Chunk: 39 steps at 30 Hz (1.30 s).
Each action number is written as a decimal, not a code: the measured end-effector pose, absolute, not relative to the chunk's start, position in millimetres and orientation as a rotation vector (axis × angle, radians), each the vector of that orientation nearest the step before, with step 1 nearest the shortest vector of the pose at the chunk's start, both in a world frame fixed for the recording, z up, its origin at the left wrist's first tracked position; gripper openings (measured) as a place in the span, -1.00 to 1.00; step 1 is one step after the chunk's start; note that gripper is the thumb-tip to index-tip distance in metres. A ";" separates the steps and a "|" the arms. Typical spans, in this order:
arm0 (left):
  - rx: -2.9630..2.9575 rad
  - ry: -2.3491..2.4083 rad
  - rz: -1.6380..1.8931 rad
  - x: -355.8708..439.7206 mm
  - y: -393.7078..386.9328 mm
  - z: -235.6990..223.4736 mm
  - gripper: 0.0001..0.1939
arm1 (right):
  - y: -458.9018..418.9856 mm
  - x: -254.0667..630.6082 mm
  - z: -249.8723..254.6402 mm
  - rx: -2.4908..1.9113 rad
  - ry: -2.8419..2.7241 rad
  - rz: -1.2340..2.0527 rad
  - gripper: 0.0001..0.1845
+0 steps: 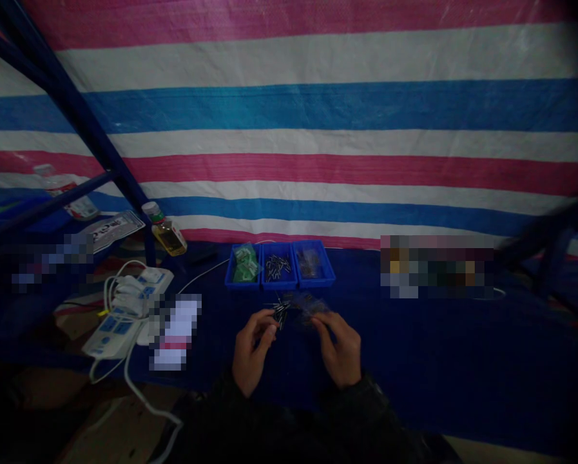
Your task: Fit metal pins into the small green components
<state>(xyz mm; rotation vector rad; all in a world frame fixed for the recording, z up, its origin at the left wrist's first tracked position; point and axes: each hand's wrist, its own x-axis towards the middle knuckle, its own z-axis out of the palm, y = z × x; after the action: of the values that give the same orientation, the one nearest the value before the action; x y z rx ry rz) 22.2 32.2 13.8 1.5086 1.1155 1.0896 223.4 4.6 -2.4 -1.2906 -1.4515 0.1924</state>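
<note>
Striped tarp (289, 109) behind navy cloth-covered bench (414, 348) | three blue plastic trays (279, 286) along the far side | left hand (252, 351) seems to pinch small metal pins (281, 314) | right hand (337, 348) grasps clear plastic bag (308, 308) | pins and bag held together, just above the cloth, in front of the trays

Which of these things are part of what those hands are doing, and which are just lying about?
Part of the work:
left hand; right hand; small metal pins; clear plastic bag; three blue parts bins

Just lying about, as far as the view shows:
white power strip; bottle of yellow liquid; plastic bottle; striped tarpaulin
</note>
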 end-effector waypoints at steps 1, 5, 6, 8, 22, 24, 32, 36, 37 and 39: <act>1.527 1.100 1.079 22.3 32.1 14.2 -0.66 | 4.3 217.5 -2.7 -1.270 -1.493 0.237 -0.82; 1.660 1.081 0.994 22.8 31.7 15.9 -0.80 | 4.5 200.0 -3.1 -1.196 -1.611 0.359 -0.78; 1.683 1.085 0.976 22.9 31.5 16.1 -0.81 | 4.5 197.9 -2.7 -1.187 -1.618 0.384 -0.78; 1.698 1.102 0.967 22.6 31.0 15.9 -0.81 | 4.3 195.7 -1.8 -1.183 -1.607 0.432 -0.82; 1.666 1.082 0.936 22.6 32.0 16.4 -0.85 | 2.2 194.2 1.4 -1.149 -1.600 0.613 -0.77; 1.657 1.091 0.940 22.6 31.8 15.5 -0.83 | 2.0 194.1 1.3 -1.157 -1.607 0.608 -0.77; 1.711 1.104 1.061 20.4 32.9 11.5 -0.83 | 2.8 192.6 1.5 -1.128 -1.602 0.658 -0.82; 1.670 1.135 1.019 19.7 32.9 9.4 -0.86 | 1.2 192.5 4.4 -1.105 -1.602 0.672 -0.83; 1.656 1.140 1.010 20.2 32.9 9.7 -0.86 | 0.5 192.3 5.6 -1.101 -1.596 0.671 -0.83; 1.632 1.146 0.994 21.5 33.0 11.4 -0.86 | -0.9 191.6 8.1 -1.098 -1.586 0.666 -0.84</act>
<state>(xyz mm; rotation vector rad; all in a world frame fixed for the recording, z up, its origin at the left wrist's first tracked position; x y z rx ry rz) 21.5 33.0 11.4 1.6318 1.1460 0.9940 191.6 -0.9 8.1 -1.0979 -1.5862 0.6659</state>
